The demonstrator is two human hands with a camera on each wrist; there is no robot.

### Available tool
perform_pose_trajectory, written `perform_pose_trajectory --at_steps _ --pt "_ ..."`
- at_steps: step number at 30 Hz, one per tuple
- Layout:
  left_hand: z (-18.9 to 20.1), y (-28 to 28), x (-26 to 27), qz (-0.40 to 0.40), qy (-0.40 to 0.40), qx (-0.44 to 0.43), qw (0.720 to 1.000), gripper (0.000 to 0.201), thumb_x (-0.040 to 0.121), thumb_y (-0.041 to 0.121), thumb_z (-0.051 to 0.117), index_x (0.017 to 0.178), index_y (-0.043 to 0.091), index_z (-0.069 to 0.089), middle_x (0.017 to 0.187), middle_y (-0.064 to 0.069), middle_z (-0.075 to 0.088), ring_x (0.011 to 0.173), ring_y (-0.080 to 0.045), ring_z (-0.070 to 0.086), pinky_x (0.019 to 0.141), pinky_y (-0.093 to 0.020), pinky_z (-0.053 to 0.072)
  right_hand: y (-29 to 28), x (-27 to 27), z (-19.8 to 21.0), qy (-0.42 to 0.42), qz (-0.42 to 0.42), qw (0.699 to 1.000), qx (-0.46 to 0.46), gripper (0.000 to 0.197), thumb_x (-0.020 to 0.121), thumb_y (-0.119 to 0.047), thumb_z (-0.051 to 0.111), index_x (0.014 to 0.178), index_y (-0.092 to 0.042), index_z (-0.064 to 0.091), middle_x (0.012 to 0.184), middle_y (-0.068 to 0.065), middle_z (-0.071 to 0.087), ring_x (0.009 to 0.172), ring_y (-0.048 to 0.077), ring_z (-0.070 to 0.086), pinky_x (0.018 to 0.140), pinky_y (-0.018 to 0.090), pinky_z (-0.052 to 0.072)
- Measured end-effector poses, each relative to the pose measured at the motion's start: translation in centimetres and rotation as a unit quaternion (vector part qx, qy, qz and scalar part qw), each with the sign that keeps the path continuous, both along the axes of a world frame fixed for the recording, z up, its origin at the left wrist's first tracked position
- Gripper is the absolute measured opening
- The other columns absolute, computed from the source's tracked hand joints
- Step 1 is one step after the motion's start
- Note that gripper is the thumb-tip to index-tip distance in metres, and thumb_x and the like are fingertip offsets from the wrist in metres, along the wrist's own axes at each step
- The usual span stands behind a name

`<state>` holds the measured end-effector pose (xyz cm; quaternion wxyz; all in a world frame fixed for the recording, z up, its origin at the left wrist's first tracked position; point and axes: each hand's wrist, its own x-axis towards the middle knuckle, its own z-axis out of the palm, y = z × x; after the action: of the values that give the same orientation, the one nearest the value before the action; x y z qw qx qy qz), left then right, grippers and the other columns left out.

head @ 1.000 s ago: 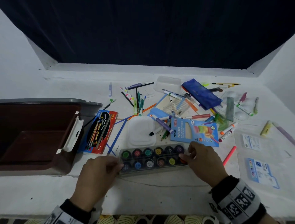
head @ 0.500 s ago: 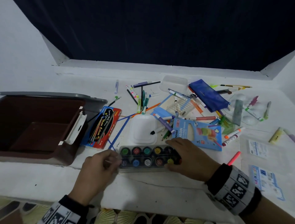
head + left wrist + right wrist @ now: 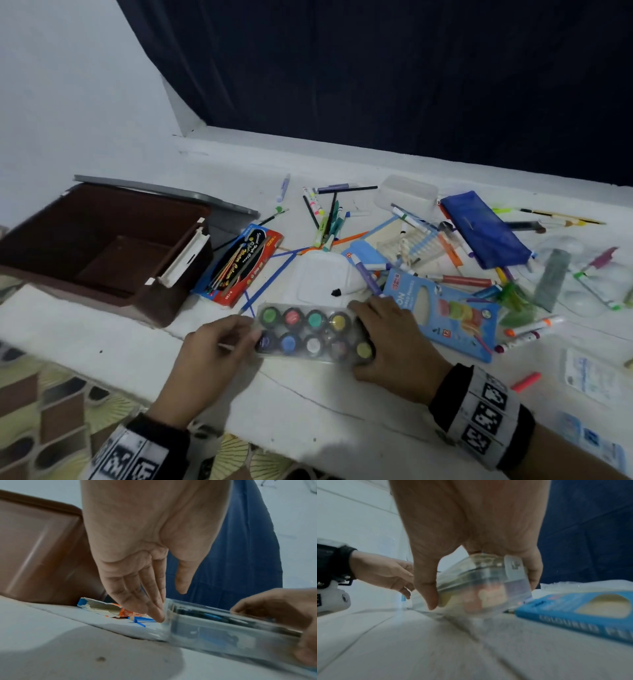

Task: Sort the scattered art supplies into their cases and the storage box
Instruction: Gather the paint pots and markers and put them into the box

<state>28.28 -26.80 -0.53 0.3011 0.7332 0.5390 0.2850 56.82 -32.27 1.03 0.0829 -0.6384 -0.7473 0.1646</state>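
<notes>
A clear plastic case of round paint pots lies near the table's front edge. My left hand meets its left end; in the left wrist view the fingers are straight and touch the case, with the thumb held apart. My right hand covers the right end. In the right wrist view, that hand has thumb and fingers curled round the case. The open brown storage box stands at the left.
A red water colour box lies between the storage box and the paint case. Behind the case are a white palette and a blue coloured pencil box. Farther back lie a blue pouch, a clear tub and scattered markers.
My right hand has closed over the right end of the paint case, hiding the end pots. The case has slid a little to the left, and my view has swung left.
</notes>
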Motion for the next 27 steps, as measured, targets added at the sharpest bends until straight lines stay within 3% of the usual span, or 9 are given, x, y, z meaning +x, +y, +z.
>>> perform_pose_trajectory --at_steps 3,8,12,15,23,27 --pt "2.3 -0.9 0.2 0.033 -0.077 0.012 0.996 0.020 0.090 0.031 0.069 0.109 0.027 0.074 0.095 0.017 0.076 0.086 -0.002 0.072 0.076 -0.032 0.059 0.3 0.5 1.9 0.033 -0.009 0.998 0.055 0.081 0.060 -0.052 0.066 0.133 -0.026 0.043 0.112 -0.008 0.041 0.107 0.018 0.040 0.085 0.038 0.036" --pt "7.3 -0.5 0.4 0.048 -0.197 0.071 0.977 0.029 0.089 0.028 0.063 0.118 0.026 0.070 0.100 0.011 0.076 0.090 -0.003 0.070 0.077 -0.017 0.055 1.0 0.1 5.1 0.095 -0.012 0.985 0.141 0.079 0.063 -0.051 0.069 0.134 -0.026 0.046 0.110 -0.010 0.042 0.104 0.013 0.041 0.090 0.036 0.039" --pt "10.0 0.5 -1.2 0.039 -0.257 0.095 0.961 0.032 0.092 0.022 0.059 0.123 0.026 0.065 0.105 0.004 0.074 0.090 -0.006 0.068 0.076 -0.017 0.055 2.1 -2.2 6.8 0.132 -0.012 0.971 0.200 0.081 0.066 -0.056 0.072 0.137 -0.027 0.048 0.115 -0.015 0.047 0.106 0.007 0.045 0.090 0.030 0.043" --pt "11.5 1.7 -4.1 0.038 -0.256 0.110 0.960 0.030 0.093 0.022 0.056 0.122 0.026 0.064 0.102 0.005 0.074 0.084 -0.005 0.068 0.071 -0.015 0.054 3.5 -4.5 8.2 0.129 -0.009 0.966 0.223 0.083 0.066 -0.059 0.073 0.138 -0.029 0.048 0.116 -0.020 0.048 0.106 0.002 0.047 0.088 0.029 0.045" --pt "12.0 8.8 -15.7 0.045 -0.190 0.140 0.971 0.025 0.096 0.031 0.057 0.120 0.030 0.064 0.105 0.003 0.071 0.091 -0.011 0.069 0.079 -0.018 0.053 8.7 -14.6 10.1 0.105 -0.018 0.964 0.244 0.085 0.060 -0.061 0.070 0.133 -0.021 0.059 0.109 -0.014 0.059 0.100 0.007 0.054 0.084 0.029 0.049" --pt "11.4 13.1 -22.0 0.036 -0.130 0.132 0.982 0.023 0.095 0.035 0.060 0.116 0.028 0.067 0.102 0.003 0.072 0.095 -0.012 0.068 0.081 -0.029 0.054 11.9 -20.1 10.3 0.078 -0.025 0.968 0.236 0.084 0.063 -0.061 0.069 0.135 -0.021 0.057 0.111 -0.014 0.060 0.102 0.008 0.053 0.083 0.029 0.048"
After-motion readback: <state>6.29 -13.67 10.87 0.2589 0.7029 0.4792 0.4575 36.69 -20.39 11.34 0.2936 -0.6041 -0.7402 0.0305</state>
